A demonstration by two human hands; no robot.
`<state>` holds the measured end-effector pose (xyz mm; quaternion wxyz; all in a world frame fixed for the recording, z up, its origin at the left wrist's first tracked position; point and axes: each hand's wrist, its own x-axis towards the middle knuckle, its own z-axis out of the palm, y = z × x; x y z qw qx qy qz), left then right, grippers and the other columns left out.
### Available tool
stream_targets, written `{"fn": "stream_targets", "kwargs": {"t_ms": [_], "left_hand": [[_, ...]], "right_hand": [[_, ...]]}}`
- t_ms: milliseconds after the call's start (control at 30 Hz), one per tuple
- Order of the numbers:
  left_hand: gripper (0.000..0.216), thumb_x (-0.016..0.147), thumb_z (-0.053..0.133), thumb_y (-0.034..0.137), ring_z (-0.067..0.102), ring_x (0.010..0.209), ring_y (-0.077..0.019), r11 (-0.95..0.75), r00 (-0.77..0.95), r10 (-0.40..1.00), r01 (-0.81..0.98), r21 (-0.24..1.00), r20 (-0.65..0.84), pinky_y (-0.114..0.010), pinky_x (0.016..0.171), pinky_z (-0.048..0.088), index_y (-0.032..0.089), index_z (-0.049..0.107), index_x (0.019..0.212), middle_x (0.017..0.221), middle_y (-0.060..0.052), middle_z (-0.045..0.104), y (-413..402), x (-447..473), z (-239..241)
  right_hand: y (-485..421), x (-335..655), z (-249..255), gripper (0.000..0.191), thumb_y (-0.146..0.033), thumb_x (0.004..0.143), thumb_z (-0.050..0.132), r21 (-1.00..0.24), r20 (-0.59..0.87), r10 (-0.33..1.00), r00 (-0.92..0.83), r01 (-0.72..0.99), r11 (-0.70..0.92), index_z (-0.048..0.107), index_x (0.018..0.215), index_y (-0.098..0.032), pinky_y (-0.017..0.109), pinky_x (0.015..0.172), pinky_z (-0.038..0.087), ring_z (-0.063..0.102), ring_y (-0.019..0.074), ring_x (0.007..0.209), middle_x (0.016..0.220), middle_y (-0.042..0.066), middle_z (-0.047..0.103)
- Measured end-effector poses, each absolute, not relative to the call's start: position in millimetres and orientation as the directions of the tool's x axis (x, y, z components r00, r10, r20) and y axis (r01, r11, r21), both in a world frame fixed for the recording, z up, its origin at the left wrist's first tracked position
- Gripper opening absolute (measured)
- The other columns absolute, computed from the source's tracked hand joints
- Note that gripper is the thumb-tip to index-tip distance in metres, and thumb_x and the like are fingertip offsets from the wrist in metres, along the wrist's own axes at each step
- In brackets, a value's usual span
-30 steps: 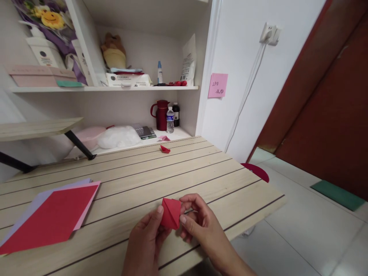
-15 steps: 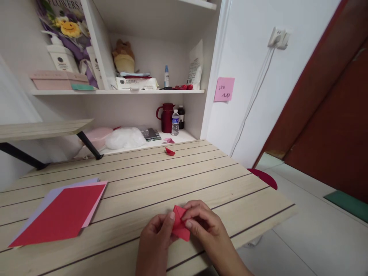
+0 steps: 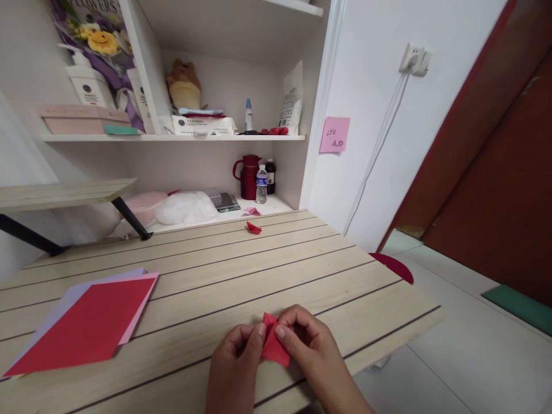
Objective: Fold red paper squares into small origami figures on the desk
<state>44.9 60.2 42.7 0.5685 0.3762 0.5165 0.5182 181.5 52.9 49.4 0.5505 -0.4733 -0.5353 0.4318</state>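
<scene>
A small piece of folded red paper (image 3: 276, 349) is held between my two hands above the front of the table. My left hand (image 3: 237, 356) pinches its left edge, thumb on top. My right hand (image 3: 307, 339) grips the upper right side, with thumb and bent index finger pressed together on it. A fold gapes slightly between the two thumbs. Parts of the paper are hidden behind the fingers. Farther back on the table lies a small red folded paper boat (image 3: 253, 228).
Sheets of red paper (image 3: 86, 328), with pink and lilac ones under them, lie at the left on the slatted table (image 3: 194, 276). A raised wooden shelf (image 3: 64, 192) stands at the back left. Behind are a dark red jug (image 3: 249, 178) and a water bottle (image 3: 261, 185).
My right thumb and fingers have closed onto the red paper, where they were looser before. The paper has turned a little and its fold stands more apart.
</scene>
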Motion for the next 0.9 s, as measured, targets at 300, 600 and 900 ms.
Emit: {"fn": "stream_targets", "kwargs": {"t_ms": [300, 600, 900], "left_hand": [[0.046, 0.058, 0.08, 0.06, 0.053, 0.059, -0.0144, 0.161, -0.089, 0.979, -0.225, 0.961, -0.184, -0.024, 0.06, 0.044, 0.017, 0.066, 0.058, 0.055, 0.001, 0.057, 58.5, 47.5, 45.3], [0.04, 0.059, 0.081, 0.054, 0.057, 0.06, -0.0151, 0.149, -0.131, 0.973, -0.268, 0.952, -0.189, -0.025, 0.06, 0.046, 0.017, 0.07, 0.064, 0.057, 0.0, 0.063, 58.3, 47.1, 45.5], [0.038, 0.06, 0.083, 0.051, 0.057, 0.063, -0.0132, 0.221, -0.005, 0.973, -0.268, 0.938, -0.231, -0.023, 0.063, 0.048, 0.015, 0.073, 0.069, 0.065, -0.001, 0.068, 58.8, 39.0, 57.3]], "right_hand": [[52.7, 181.4, 45.6, 0.027, -0.041, 0.086, 0.064, -0.979, 0.203, 0.978, 0.056, 0.041, 0.201, 0.059, 0.074, -0.018, 0.026, 0.062, 0.038, 0.046, 0.015, 0.067, 0.072, 0.0, 0.054], [47.2, 190.2, 51.9, 0.036, -0.022, 0.09, 0.058, -0.923, 0.362, 0.932, -0.017, 0.136, 0.361, 0.059, 0.124, -0.031, 0.037, 0.096, 0.049, 0.051, 0.0245, 0.123, 0.136, 0.008, 0.049], [45.4, 186.9, 53.9, 0.035, -0.002, 0.083, 0.051, -0.779, 0.523, 0.828, -0.201, 0.281, 0.56, 0.06, 0.107, -0.026, 0.034, 0.1, 0.045, 0.05, 0.021, 0.123, 0.12, 0.006, 0.057]]}}
